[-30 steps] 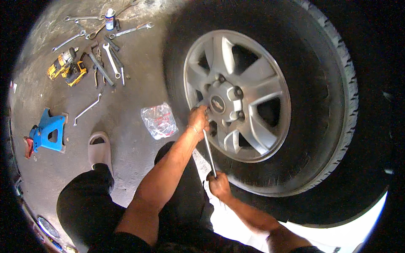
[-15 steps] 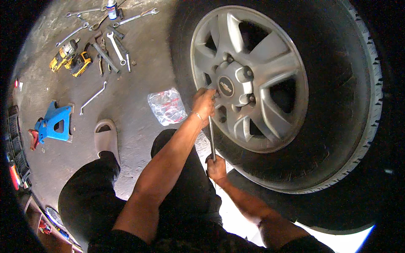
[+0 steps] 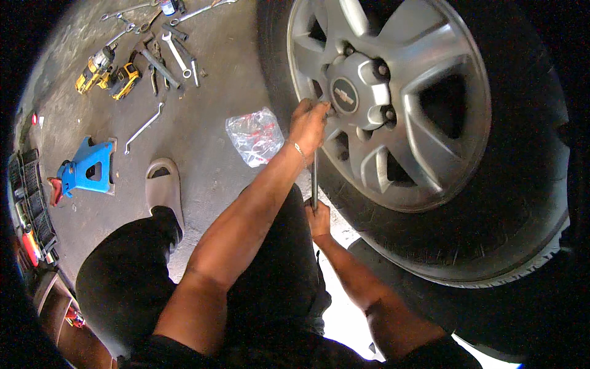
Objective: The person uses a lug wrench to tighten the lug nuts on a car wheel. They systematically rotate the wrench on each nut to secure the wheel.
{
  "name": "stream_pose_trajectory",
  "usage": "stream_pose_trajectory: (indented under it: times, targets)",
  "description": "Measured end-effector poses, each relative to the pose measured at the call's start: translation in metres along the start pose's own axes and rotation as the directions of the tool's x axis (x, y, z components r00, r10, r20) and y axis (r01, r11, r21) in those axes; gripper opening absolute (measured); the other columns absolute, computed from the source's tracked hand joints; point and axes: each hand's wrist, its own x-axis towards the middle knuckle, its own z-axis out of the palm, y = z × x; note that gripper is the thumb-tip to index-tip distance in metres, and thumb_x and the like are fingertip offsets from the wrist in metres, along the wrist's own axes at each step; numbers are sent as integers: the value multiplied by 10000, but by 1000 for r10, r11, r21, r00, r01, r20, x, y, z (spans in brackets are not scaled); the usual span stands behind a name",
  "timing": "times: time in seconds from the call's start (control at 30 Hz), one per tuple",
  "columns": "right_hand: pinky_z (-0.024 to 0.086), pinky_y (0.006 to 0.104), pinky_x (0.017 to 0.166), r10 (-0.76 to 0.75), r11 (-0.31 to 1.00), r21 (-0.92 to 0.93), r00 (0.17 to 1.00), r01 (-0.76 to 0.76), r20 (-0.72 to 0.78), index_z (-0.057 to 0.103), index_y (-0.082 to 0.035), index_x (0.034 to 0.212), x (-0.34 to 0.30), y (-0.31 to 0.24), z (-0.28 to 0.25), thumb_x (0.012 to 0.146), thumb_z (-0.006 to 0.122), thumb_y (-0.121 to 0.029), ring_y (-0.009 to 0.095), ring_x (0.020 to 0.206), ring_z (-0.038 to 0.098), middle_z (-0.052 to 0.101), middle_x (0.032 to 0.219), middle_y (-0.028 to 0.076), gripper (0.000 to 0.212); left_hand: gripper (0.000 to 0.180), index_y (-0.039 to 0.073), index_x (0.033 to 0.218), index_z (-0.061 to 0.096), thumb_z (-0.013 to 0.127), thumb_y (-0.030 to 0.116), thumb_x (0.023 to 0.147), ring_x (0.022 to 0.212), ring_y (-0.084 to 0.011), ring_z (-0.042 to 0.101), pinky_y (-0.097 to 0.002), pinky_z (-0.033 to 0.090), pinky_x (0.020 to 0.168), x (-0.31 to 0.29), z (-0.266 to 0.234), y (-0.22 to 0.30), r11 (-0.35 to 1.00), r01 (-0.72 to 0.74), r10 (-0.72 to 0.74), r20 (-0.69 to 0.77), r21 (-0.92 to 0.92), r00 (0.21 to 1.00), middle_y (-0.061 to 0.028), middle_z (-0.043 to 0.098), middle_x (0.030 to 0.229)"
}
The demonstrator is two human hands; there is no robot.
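A dark crate [image 3: 34,203] is resting at the far left, and a blue stand [image 3: 91,166] is standing beside it on the floor [image 3: 212,117]. Beyond the stand, a yellow power tool [image 3: 95,71] is lying near other hand tools. A slim wrench [image 3: 144,128] is lying to the stand's right, and a sandal [image 3: 164,189] is covering the person's foot just below. A clear bag [image 3: 255,136] is lying between the sandal and the wheel [image 3: 401,141]. The left hand [image 3: 309,126] is curling its fingers around the upper end of a metal bar [image 3: 315,181], close to the hub (the very tip is hiding behind the hand). The right hand [image 3: 318,219] is gripping the bar's lower end, fingers wrapping it. The wheel, with its black tire [image 3: 442,240], is filling the right side.
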Motion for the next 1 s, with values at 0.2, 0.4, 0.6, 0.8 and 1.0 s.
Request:
stream_pose_trajectory:
  times: [0.2,0.4,0.6,0.8,1.0]
  targets:
    - [486,458,716,47,997,-67,998,-45,39,621,-22,902,17,32,28,848,623,-135,406,753,627,651,780,199,125,262,81,1024,544,597,301,893,496,-75,380,-255,331,440,10,-4,-11,985,-136,137,-8,107,990,-7,469,721]
    - [492,451,733,93,990,-110,995,-90,22,644,-13,853,19,27,23,876,565,-231,406,776,642,650,777,220,233,306,75,1014,510,635,332,906,493,-87,390,-260,354,441,8,-7,-6,991,-104,98,81,78,992,5,462,713]
    - [475,393,685,98,995,7,989,-99,115,630,0,815,-10,-20,-16,858,500,-153,291,699,620,609,706,186,206,270,88,962,528,649,321,901,476,-80,389,-254,351,419,1,-6,-11,989,-145,145,64,6,987,21,439,656]
    - [434,324,625,239,969,-17,919,-246,313,610,-43,926,-60,-80,-84,855,520,-64,158,678,522,558,751,39,116,225,99,936,526,613,306,915,475,-76,361,-250,348,448,-1,-19,-12,936,150,-127,93,-319,988,32,404,655]
    - [264,209,467,399,746,234,700,-623,591,500,-55,1138,-77,-210,-173,890,535,-82,50,546,337,354,669,-60,251,244,141,880,478,539,365,954,483,-70,375,-247,351,456,-9,-5,0,773,404,-359,188,-490,914,47,379,623]
